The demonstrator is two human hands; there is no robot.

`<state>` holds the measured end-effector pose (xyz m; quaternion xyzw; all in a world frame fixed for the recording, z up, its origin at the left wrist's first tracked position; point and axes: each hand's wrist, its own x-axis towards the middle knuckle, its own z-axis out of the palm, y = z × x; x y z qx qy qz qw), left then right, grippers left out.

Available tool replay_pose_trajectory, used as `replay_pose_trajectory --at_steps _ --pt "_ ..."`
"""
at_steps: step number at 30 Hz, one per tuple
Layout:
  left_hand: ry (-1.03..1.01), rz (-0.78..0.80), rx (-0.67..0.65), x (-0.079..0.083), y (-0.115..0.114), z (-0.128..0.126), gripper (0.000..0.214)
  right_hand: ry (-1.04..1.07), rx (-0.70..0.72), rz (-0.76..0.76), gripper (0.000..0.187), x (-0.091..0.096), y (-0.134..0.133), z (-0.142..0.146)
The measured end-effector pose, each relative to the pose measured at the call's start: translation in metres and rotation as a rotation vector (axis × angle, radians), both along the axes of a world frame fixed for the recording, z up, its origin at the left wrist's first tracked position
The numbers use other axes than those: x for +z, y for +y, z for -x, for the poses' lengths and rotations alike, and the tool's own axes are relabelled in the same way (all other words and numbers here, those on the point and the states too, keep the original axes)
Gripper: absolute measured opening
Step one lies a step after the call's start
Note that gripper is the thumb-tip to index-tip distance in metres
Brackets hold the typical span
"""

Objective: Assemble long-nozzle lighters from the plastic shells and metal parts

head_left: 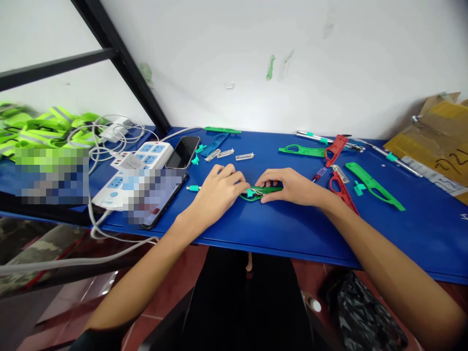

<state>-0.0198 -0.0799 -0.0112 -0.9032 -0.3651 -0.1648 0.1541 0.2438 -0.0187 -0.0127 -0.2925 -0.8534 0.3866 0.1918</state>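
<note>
A green plastic handle piece (252, 199) lies low over the blue table between my hands, partly hidden by my fingers. My right hand (288, 186) grips its right end, thumb at the near side and fingers curled behind. From the left, my left hand (224, 185) pinches at a small teal clip (250, 193) on the piece. A metal rod with a teal collar (193, 188) sticks out to the left from under my left hand; whether it joins the green piece is hidden. Thin wire-like bits show beside my right fingertips.
Beyond my hands lie small clear parts (225, 153), teal clips (196, 158) and a blue handle piece (215, 145). Green (375, 186) and red (341, 187) pieces lie right, near a cardboard box (435, 136). Left are two phones (183, 152) and a power strip (153, 153).
</note>
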Motion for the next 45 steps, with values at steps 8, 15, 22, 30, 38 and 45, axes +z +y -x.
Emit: replay_pose_trajectory --at_steps 8,15,22,30,38,45 --pt "-0.046 0.04 0.007 -0.005 0.011 0.005 0.022 -0.004 -0.011 -0.011 0.051 -0.001 0.001 -0.002" --pt "-0.139 0.142 -0.018 -0.007 0.016 0.007 0.023 -0.022 -0.035 -0.012 0.051 -0.002 0.0 -0.003" --pt "-0.188 0.188 -0.018 -0.01 0.013 0.011 0.024 -0.034 -0.043 -0.031 0.048 -0.001 -0.002 -0.002" --pt "-0.232 0.267 0.003 -0.016 0.013 0.009 0.023 -0.031 -0.045 -0.034 0.051 -0.002 -0.002 -0.001" --pt "-0.271 0.263 0.027 -0.017 0.016 0.007 0.022 -0.049 -0.051 -0.029 0.053 0.0 -0.002 0.0" --pt "-0.233 0.202 0.017 -0.017 0.023 0.007 0.026 -0.04 -0.071 -0.035 0.053 -0.001 -0.002 -0.002"
